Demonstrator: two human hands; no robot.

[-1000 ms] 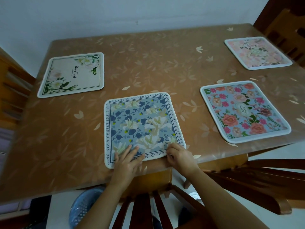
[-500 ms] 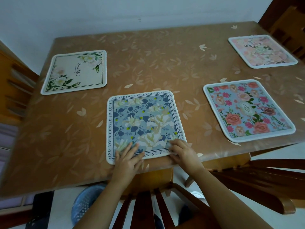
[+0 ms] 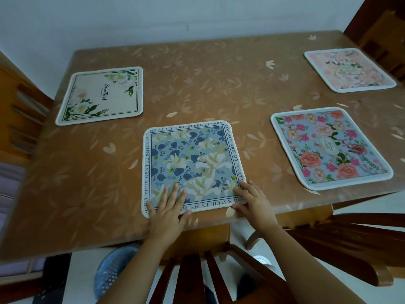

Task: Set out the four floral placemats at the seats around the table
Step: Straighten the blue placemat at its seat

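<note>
Several floral placemats lie flat on the brown table (image 3: pixel 92 176). A blue-grey mat with white lilies and a text border (image 3: pixel 192 163) sits at the near edge. My left hand (image 3: pixel 168 207) lies flat on its near left corner, fingers spread. At the mat's near right corner my right hand (image 3: pixel 254 200) rests, fingers on the mat and thumb on the table at its edge. A cream mat with white flowers (image 3: pixel 103 95) lies far left, a blue mat with pink roses (image 3: pixel 328 148) to the right, and a pale pink mat (image 3: pixel 348 69) at the far right.
A wooden chair back (image 3: pixel 197 277) stands right below my arms, and another chair (image 3: pixel 350 244) is at the near right. More chairs flank the table at the left (image 3: pixel 19 110) and far right (image 3: pixel 381 34). A blue basket (image 3: pixel 111 268) sits on the floor. The wall runs behind the table.
The view has shifted slightly. My right hand has uncurled and now lies flatter on the mat's corner. The left hand stays flat; the mat has scarcely moved.
</note>
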